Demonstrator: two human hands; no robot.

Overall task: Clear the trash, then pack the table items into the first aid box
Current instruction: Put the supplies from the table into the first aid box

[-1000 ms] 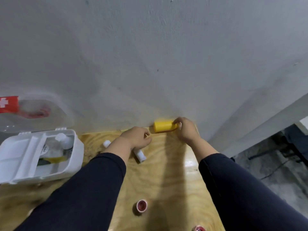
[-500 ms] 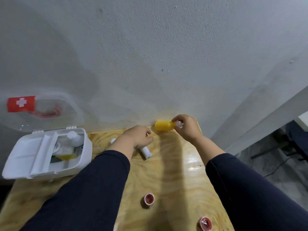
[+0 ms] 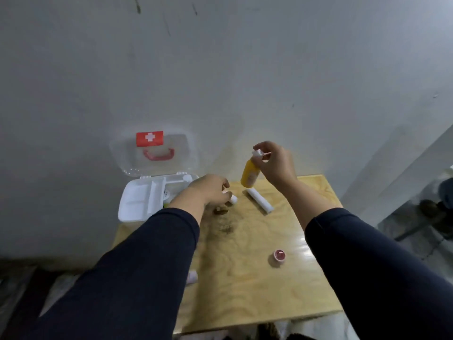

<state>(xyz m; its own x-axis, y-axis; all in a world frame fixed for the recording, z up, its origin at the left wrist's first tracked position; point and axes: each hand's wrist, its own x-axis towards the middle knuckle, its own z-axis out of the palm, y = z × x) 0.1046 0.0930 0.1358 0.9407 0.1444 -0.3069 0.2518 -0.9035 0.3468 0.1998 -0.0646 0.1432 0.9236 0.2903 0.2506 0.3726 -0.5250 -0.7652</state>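
1. The right hand (image 3: 275, 163) holds the yellow bottle (image 3: 250, 173) by its white cap, fingers pinched around the top, so the bottle hangs tilted above the far part of the tabletop (image 3: 257, 285).
2. The left hand (image 3: 208, 191) is low over the tabletop with its fingers curled on a small white roll (image 3: 232, 199); the grip looks closed on the roll, though the fingers hide most of it.
3. The first aid box (image 3: 137, 204) stands open at the far left, its clear lid up against the wall, with some items already inside behind the white tray.
4. To do this step well, I think the bottle should travel left over the box and go down into the free compartment, not onto the tray.
5. A grip on the cap alone lets the bottle swing, so a slow move is safer.
6. A longer white roll (image 3: 259, 203) and a small red-centred tape roll (image 3: 279, 255) are lying on the tabletop, apart from each other, and are not yet packed.
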